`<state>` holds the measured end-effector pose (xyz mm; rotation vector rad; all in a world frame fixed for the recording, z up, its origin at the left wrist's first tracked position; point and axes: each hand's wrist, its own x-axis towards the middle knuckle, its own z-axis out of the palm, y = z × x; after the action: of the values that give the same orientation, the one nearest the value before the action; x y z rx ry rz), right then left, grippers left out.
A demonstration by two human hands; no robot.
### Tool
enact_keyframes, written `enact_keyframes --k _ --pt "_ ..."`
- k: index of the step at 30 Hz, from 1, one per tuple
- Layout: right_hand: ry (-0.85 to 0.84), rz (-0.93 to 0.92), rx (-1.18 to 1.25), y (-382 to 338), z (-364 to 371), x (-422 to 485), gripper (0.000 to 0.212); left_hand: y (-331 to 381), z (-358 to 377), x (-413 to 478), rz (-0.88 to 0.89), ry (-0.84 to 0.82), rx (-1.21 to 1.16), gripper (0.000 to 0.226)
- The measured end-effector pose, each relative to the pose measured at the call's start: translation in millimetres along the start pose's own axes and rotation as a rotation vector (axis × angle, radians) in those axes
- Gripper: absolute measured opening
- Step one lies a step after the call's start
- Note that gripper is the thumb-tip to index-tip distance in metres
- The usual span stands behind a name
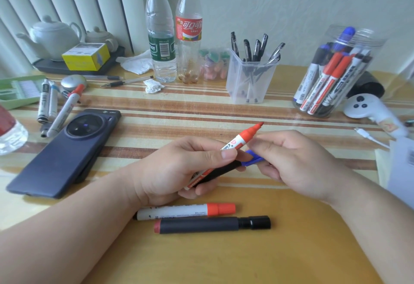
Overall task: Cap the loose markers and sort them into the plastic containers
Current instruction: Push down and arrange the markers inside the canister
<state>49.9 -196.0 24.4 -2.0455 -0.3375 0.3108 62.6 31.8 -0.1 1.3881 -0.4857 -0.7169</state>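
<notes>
Left hand (179,167) is gripping two markers at once: an uncapped red marker (243,137), tip pointing up and away, plus a black-bodied blue marker (220,170) under it. Right hand's (298,160) grip is pinching narrow on the blue end (254,159). Two capped markers, red (186,211) and black (212,224), are lying on the table (201,261) just below. Marker jar (333,71) is sitting far right.

Soft daylight fills the scene, bright and even. Shadows on the table (224,261) are faint. The clear jar (336,71) shines with small white glare. Straight lines bend near the edges, and the corners look a bit blurry.
</notes>
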Motion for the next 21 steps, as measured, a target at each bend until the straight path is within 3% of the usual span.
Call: enact_keyframes --k 6,8,11,13,16,21 --pt "0.083 -0.074 -0.111 5.7 -2.6 1.5 0.065 -2.2 -2.7 1.6 0.022 -0.018 -0.082 0.037" --pt "0.198 0.038 0.068 13.5 -8.1 3.9 0.057 -2.7 -2.4 1.7 0.044 -0.005 -0.092 0.037" --pt "0.279 0.157 0.521 15.1 -12.5 5.4 0.026 -2.9 0.5 1.8 0.079 0.048 -0.013 0.039" --pt "0.339 0.178 0.633 15.7 -15.4 6.8 0.019 -1.5 -0.2 2.1 0.099 0.136 0.094 0.044" --pt "0.419 0.139 0.545 15.5 -15.1 7.1 0.022 -1.1 -4.1 3.8 0.117 0.235 0.121 0.046" --pt "0.410 -0.080 0.510 0.7 -14.8 0.0 0.029 -0.4 1.2 3.4 0.156 0.236 0.231 0.032"
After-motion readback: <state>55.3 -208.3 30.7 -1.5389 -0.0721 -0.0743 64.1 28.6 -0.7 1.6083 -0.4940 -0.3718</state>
